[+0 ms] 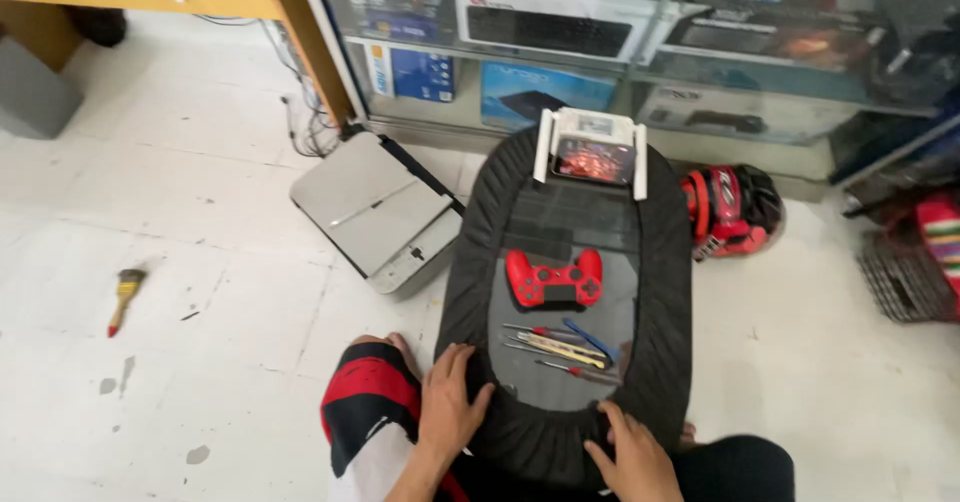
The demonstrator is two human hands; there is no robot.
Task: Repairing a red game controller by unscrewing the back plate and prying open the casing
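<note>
White tiled floor w/ a glass display case behind; an oval black-padded tabletop [665, 292] sits betw. the person's knees. Left hand [447, 404] & right hand [632, 459] both lie flat, fingers spread, holding nothing, on its near rim. Red game controller [554, 278] lies mid-surface, long axis crosswise, straight ahead beyond the row of hand tools [562, 347]; left hand slightly nearer.

A red game controller [554, 278] lies on a black padded tray [662, 292] beside a grey printer [375, 210].
</note>
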